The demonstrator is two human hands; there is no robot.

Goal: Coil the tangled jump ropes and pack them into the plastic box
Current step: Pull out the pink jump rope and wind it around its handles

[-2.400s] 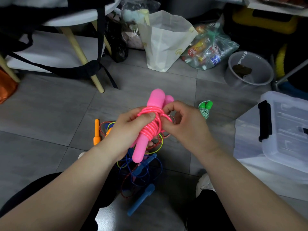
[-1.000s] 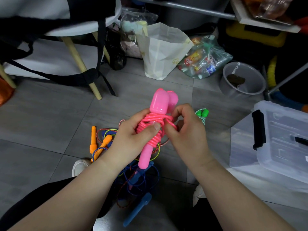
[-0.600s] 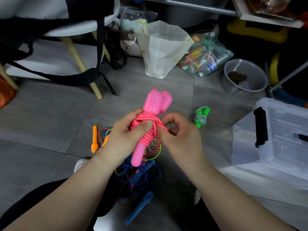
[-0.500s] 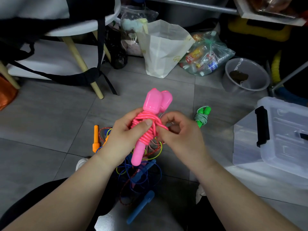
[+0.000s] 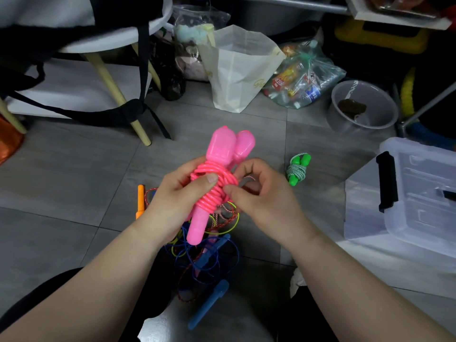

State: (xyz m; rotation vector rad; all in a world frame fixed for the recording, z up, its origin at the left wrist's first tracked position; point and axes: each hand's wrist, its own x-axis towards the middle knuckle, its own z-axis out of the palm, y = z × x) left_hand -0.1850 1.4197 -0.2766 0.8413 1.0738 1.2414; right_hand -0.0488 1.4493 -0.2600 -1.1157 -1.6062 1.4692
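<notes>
2 hands w/ 1 pink rope

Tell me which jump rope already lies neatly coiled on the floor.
The green-handled rope, a tight bundle alone on the tiles; the pink rope is being held, the others form a loose tangle.

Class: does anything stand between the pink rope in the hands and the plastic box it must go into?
The lid on the box looks shut, which would block the pink rope. A coiled green rope lies on the floor between them.
</notes>
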